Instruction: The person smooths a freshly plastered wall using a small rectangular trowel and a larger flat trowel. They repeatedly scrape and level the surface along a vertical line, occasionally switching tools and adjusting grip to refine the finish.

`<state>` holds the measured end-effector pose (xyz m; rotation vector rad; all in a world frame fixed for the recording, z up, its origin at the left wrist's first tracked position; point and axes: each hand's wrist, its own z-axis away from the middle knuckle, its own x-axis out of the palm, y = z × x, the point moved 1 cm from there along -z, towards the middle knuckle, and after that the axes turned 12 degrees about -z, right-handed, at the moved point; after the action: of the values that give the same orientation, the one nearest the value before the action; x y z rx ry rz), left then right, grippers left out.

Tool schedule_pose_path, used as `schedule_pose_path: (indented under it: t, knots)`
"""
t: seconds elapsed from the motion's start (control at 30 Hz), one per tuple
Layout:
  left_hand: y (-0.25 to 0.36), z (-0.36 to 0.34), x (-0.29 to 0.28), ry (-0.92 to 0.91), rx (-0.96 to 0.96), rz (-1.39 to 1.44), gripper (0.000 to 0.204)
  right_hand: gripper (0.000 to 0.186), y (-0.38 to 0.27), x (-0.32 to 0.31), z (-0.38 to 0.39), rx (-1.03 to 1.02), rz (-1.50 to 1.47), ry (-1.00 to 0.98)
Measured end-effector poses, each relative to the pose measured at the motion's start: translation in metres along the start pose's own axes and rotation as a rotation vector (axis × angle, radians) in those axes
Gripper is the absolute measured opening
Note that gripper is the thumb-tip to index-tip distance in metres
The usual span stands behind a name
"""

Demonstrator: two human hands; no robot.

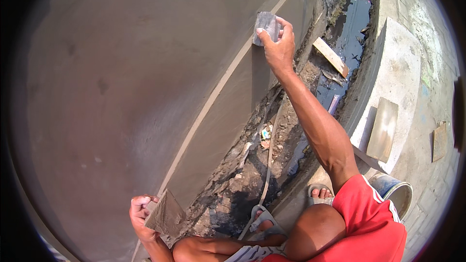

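Observation:
In my right hand [281,46] is a small grey rectangular block [266,28], gripped between thumb and fingers. The block lies at a pale narrow strip [209,101] that runs along a smooth grey plastered wall [107,68]. Whether it presses on the strip or hovers just off it, I cannot tell. Low on the left, my left hand [141,216] is closed round a mortar-coated, angular flat piece [167,214]; its handle or back, if any, is hidden. This piece is close to the lower end of the strip.
A ditch with dark water [352,29] runs beside the wall, with a loose plank [331,57] and rubble in it. To the right are a white slab [395,63] with a grey board [383,130] on it, a bucket [400,195] and a small wooden piece [440,141].

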<state>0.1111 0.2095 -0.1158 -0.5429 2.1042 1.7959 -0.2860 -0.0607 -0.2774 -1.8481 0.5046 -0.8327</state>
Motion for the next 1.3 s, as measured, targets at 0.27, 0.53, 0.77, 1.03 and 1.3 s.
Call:
schedule_pose_path:
  t: [0.27,0.53,0.77,1.03,1.3]
  knots:
    - [-0.001,-0.005,0.001,-0.023,0.008,-0.018,0.042,0.058,0.064,-0.036,0.064,0.292,-0.081,-0.023]
    - [-0.004,-0.010,0.002,-0.014,-0.028,0.016,0.040,0.059,0.026,0.002,0.086,0.015,0.008,-0.031]
    - [-0.009,-0.004,-0.007,-0.011,-0.058,0.046,0.049,0.060,0.014,-0.019,0.028,0.243,-0.328,0.025]
    - [-0.007,-0.015,0.004,-0.060,-0.007,0.040,0.045,0.058,0.104,-0.038,0.015,0.268,0.094,0.140]
    - [-0.014,-0.017,-0.003,-0.029,-0.061,0.023,0.046,0.062,0.012,-0.005,-0.054,-0.195,0.155,0.152]
